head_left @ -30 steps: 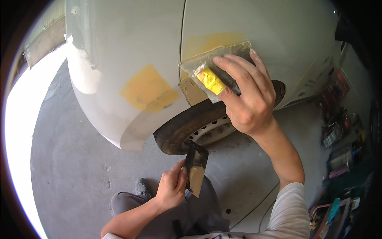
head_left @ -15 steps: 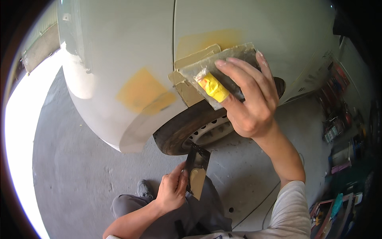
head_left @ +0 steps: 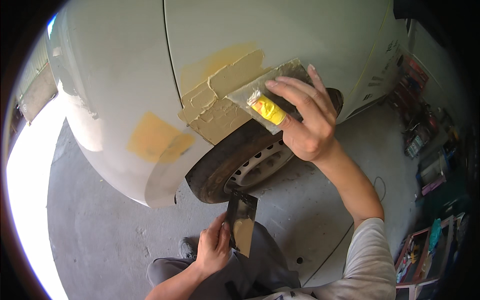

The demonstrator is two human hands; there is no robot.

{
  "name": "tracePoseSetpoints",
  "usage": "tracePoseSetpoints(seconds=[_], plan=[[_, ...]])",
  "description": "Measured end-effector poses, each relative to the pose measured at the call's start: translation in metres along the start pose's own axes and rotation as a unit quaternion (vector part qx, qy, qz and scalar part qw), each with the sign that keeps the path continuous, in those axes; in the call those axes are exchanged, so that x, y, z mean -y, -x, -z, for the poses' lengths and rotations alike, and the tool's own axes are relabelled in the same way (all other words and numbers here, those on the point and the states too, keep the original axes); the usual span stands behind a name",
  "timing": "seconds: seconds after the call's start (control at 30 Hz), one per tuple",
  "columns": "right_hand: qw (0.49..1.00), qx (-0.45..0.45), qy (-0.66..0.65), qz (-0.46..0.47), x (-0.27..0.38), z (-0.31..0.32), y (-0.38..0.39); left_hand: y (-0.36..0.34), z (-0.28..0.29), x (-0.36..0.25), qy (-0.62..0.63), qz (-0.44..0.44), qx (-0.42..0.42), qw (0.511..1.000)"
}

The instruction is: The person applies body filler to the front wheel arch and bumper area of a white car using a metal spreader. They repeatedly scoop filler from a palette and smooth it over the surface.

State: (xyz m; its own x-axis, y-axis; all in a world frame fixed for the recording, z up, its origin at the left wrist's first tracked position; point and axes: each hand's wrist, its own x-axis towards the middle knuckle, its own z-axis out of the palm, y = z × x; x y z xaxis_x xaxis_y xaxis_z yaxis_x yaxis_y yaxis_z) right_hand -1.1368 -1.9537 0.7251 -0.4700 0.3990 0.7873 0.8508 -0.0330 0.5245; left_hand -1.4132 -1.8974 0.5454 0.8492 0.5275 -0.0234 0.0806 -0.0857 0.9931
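My right hand [head_left: 312, 122] is closed on a flat grey putty spreader [head_left: 257, 86], with yellow wrapping [head_left: 269, 110] round its thumb. The spreader lies against the pale car body, at the right end of a beige filler patch [head_left: 222, 107] above the wheel arch. That patch looks ridged and overlaps a faded orange area. Lower down, my left hand [head_left: 214, 246] grips a black filler board [head_left: 243, 204] by its left edge. A smooth mound of beige filler [head_left: 243, 232] covers the board's lower part.
Below the patch is the car's wheel with its dark tyre [head_left: 204, 176]. Another orange spot [head_left: 159, 139] marks the panel to the left. A cable [head_left: 327, 257] runs over the grey floor [head_left: 105, 225]. Along the right stand tools and a rack [head_left: 425, 250].
The spreader has slid right along the panel, baring more of the beige filler. My view has shifted, so the car appears further left. My left hand still holds the board.
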Motion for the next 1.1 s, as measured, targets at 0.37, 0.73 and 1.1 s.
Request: tracePoseSetpoints(seconds=[0.37,0.73,1.1], plan=[[0.999,-0.029,0.011,-0.021,-0.017,-0.011,0.016,-0.001,-0.001,0.007,0.022,-0.016,-0.009,1.0],[0.999,-0.011,-0.023,-0.032,-0.012,-0.001,0.039,0.002,-0.003,0.011,0.093,0.014,-0.007,0.996],[0.863,0.105,-0.442,-0.22,0.183,0.073,0.158,-0.001,-0.018,0.011,0.245,0.102,-0.063,0.962]])
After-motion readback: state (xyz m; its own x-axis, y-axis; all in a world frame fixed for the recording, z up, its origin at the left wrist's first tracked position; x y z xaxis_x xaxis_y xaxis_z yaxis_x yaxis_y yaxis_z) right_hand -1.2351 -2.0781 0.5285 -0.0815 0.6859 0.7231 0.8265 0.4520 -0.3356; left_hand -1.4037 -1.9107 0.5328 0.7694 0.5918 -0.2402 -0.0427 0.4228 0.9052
